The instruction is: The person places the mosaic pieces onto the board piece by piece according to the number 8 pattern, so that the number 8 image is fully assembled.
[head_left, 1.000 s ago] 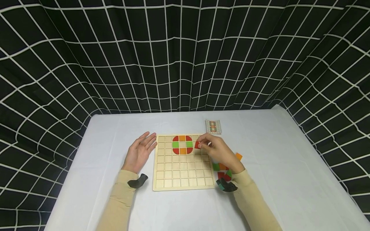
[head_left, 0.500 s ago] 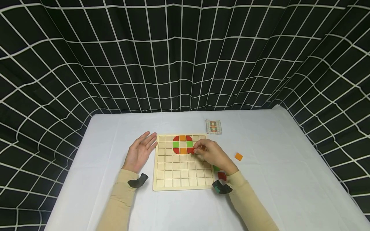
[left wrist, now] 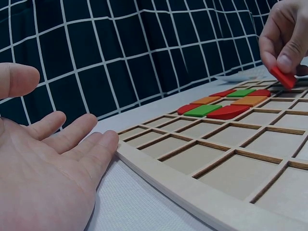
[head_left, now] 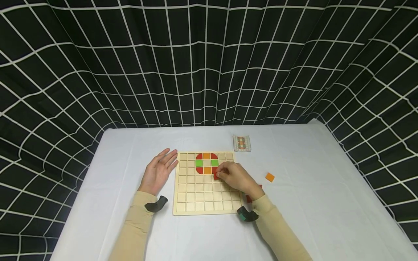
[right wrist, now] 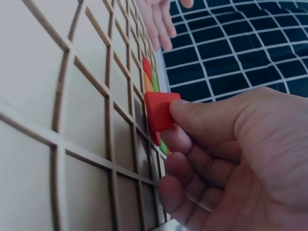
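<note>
A red tile (right wrist: 160,109) is pinched between the thumb and fingers of my right hand (head_left: 233,176), just over the wooden grid board (head_left: 204,197). In the head view it hangs at the lower right of a ring of red, orange and green tiles set in the board's upper cells. One green tile (left wrist: 202,110) and one red rounded tile (left wrist: 228,112) of that ring show clearly in the left wrist view. My left hand (head_left: 157,174) rests palm up beside the board's left edge, fingers straight, fingertips at the rim, holding nothing.
A small stack of pattern cards (head_left: 242,143) lies beyond the board's far right corner. An orange tile (head_left: 270,177) is alone on the white table (head_left: 310,188). More loose tiles (head_left: 249,198) lie partly hidden under my right wrist. A black gridded curtain (head_left: 202,65) stands behind.
My right hand has moved left and toward me over the board with the red tile, from the ring's right side to below its lower right corner. My left hand stays still.
</note>
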A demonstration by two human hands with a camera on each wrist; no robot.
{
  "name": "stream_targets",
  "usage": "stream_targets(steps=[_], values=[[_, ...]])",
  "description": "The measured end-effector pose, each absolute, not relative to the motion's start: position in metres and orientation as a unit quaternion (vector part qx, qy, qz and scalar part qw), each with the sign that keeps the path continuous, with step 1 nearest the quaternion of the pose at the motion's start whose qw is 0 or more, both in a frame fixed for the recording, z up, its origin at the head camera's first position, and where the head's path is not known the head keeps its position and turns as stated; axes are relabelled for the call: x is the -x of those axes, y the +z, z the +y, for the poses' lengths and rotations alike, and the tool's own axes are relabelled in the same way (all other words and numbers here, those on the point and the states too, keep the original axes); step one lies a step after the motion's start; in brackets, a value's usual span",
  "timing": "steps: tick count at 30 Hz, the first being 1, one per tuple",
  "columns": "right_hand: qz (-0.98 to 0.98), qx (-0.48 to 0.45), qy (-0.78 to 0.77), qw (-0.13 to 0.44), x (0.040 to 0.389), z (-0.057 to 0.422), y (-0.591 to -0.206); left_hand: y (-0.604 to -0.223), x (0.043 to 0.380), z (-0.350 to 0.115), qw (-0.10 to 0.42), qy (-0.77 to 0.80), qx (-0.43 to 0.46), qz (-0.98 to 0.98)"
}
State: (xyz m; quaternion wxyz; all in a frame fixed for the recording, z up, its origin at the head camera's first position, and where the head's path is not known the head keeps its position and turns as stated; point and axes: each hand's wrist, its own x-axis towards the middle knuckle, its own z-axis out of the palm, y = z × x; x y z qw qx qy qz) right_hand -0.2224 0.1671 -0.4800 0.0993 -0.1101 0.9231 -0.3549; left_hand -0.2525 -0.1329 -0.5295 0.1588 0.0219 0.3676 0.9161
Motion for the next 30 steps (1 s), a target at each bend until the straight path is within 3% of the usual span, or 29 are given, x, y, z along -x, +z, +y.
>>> stream_targets(steps=[30], values=[[0.948, 0.105, -0.297, 0.054, 0.215, 0.155, -0.489, -0.53, 0.253, -0.133, 0.158, 0.916, -0.02, 0.369]])
